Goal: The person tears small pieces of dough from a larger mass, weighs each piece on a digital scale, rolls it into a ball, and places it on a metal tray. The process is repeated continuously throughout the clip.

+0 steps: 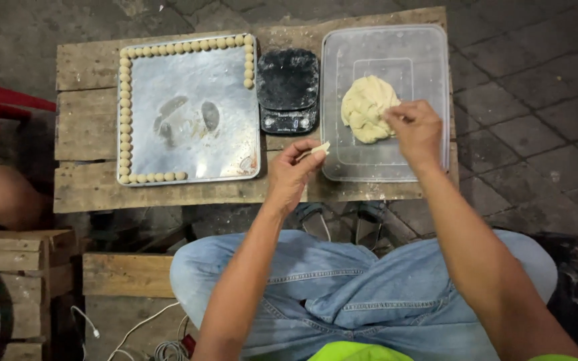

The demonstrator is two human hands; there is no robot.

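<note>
Dough piece (320,148), small and pale, pinched between thumb and fingers (306,152) of left hand (290,175); held in the air above the near edge of the wooden surface (88,194), just left of the plastic container (429,67). Left-hand fingers pressed together on that piece, none spread.

Right hand (415,130) poised over the container, fingers (391,115) bunched at the right edge of the dough lump (366,108); touching or nipping the lump, cannot tell which. Dough lump pale yellow, irregular, resting on the container floor near its middle. Container clear, rectangular, set at the right end of the surface.

Kitchen scale (287,90), black and dusted with flour, standing between container and metal tray (195,107), just beside both. Tray rectangular, greasy smears at centre. Dough balls (125,113) lined in a single row along the tray's left rim, across the top rim, partway down the right rim and partway along the bottom rim.

Surface built of rough planks, standing on paved ground. Both forearms bare, extended from the bottom of the view. Blue jeans (342,294) over bent knees below the surface. Second person's bare leg (1,194) at far left, beside a red chair (1,103). Wooden crate (28,267) and white cables (135,334) at lower left.
</note>
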